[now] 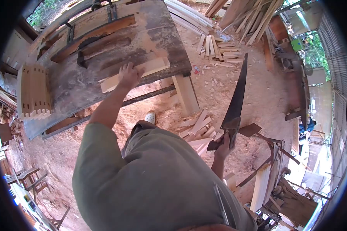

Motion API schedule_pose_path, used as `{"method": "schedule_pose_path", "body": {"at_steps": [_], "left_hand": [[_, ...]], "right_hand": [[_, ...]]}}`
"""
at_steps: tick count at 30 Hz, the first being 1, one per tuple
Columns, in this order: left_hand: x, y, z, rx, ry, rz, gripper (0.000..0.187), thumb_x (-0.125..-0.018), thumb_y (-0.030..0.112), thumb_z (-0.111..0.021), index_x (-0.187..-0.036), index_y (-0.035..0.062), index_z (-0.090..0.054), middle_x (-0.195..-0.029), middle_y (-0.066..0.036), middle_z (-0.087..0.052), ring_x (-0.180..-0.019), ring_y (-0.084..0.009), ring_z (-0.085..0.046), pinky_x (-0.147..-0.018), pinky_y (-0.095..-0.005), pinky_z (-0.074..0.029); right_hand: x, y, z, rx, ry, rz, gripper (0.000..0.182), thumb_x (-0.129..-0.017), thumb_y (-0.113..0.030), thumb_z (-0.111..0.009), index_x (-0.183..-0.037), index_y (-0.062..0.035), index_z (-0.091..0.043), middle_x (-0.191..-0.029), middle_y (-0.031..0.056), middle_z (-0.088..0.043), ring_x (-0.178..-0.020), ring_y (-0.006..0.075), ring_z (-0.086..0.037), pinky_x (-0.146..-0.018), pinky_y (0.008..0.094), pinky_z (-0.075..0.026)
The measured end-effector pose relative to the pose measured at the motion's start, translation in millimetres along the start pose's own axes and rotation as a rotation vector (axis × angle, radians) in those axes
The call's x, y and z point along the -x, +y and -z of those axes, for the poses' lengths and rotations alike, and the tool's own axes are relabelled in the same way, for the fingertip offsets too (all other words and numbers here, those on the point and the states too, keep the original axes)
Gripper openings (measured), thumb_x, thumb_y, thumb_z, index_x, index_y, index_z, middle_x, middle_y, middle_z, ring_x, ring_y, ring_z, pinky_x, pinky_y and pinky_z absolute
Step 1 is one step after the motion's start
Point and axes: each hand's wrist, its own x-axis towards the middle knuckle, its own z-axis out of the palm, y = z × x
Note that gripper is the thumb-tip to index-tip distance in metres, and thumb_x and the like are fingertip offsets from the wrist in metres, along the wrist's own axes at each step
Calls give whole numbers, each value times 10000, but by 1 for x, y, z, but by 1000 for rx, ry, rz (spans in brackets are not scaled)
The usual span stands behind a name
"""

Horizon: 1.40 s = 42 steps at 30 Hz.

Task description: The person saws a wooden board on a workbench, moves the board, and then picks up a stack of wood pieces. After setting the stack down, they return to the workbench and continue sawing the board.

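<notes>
My right hand (224, 143) is closed around the handle of a handsaw (237, 94), whose long dark blade points up and away from my body. My left hand (129, 74) presses down on a pale wooden board (153, 66), fingers bent over it. That board lies along the near edge of a dusty workbench (150, 40). Beyond it, a circular saw blade (89, 41) shows in a slot of the bench top.
A stack of mortised wooden pieces (34, 90) stands on the bench's left end. Offcuts (198, 129) lie on the sawdust-covered floor by the bench leg (186, 94). Wood strips (212, 46) are piled farther off. An upright plank (260, 186) stands at the right.
</notes>
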Motion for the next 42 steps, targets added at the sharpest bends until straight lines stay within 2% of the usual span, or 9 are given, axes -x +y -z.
{"method": "schedule_pose_path", "body": {"at_steps": [3,6,9,14,18,21,28,34,42], "left_hand": [[-31,11,42,184,-562,280,513,-974,434,-517,-778,15,-739,-1006,-131,-614,-985,-348,-574,-889,-500,-450],[-19,7,19,-65,125,20,500,-981,420,-506,-802,19,-745,-992,-121,-643,-982,-360,-590,-890,-500,-465],[-23,2,1,5,100,287,486,-977,419,-512,-814,26,-747,-1064,-126,-638,-1051,-354,-571,-903,-500,-462],[26,44,-4,47,248,51,465,-965,448,-532,-840,60,-756,-1114,-128,-626,-1089,-332,-557,-954,-504,-411],[-20,33,21,185,-256,265,525,-973,500,-491,-856,67,-765,-1164,-135,-616,-1136,-320,-543,-957,-480,-401],[-20,21,10,39,117,20,557,-999,493,-442,-877,56,-765,-1107,-142,-656,-1092,-341,-593,-953,-481,-415],[-28,27,-2,208,-67,349,508,-1004,434,-466,-862,39,-752,-1107,-142,-648,-1150,-304,-569,-975,-505,-399],[-42,13,-5,127,208,294,407,-988,385,-496,-879,87,-750,-1109,-75,-662,-1102,-290,-586,-981,-521,-372],[-81,61,-18,69,-85,415,673,-985,624,-291,-1137,148,-741,-1449,-119,-500,-1381,-356,-394,-1132,-628,-213]], "right_hand": [[5,8,6,33,-65,95,118,-904,-59,-601,-1016,-36,-570,-705,12,-539,-550,97,-500,-512,246,-412],[16,9,-8,7,-47,68,152,-903,-57,-603,-1051,-24,-583,-713,12,-550,-553,99,-508,-517,237,-414],[24,11,-27,23,-98,54,184,-903,-58,-611,-1080,-12,-586,-717,8,-553,-562,97,-516,-513,238,-410],[36,3,-51,85,-222,17,160,-905,-61,-610,-1053,-7,-583,-704,24,-554,-577,111,-517,-525,257,-421],[38,-6,-72,-4,-276,-121,145,-903,-63,-600,-1033,-8,-566,-731,46,-560,-566,129,-517,-516,269,-429],[41,-12,-85,4,-351,-100,129,-908,-62,-591,-1021,-9,-556,-742,53,-562,-565,131,-516,-520,268,-451],[36,-12,-95,145,-566,44,143,-908,10,-567,-1050,3,-550,-759,43,-571,-597,103,-534,-539,252,-471],[40,-15,-92,257,-628,-23,555,-882,-4,-620,-1409,61,-458,-847,20,-599,-629,50,-536,-540,217,-459],[31,-19,-108,432,-814,60,602,-891,-30,-641,-1443,61,-418,-1207,112,-645,-1103,139,-598,-977,271,-445]]}}
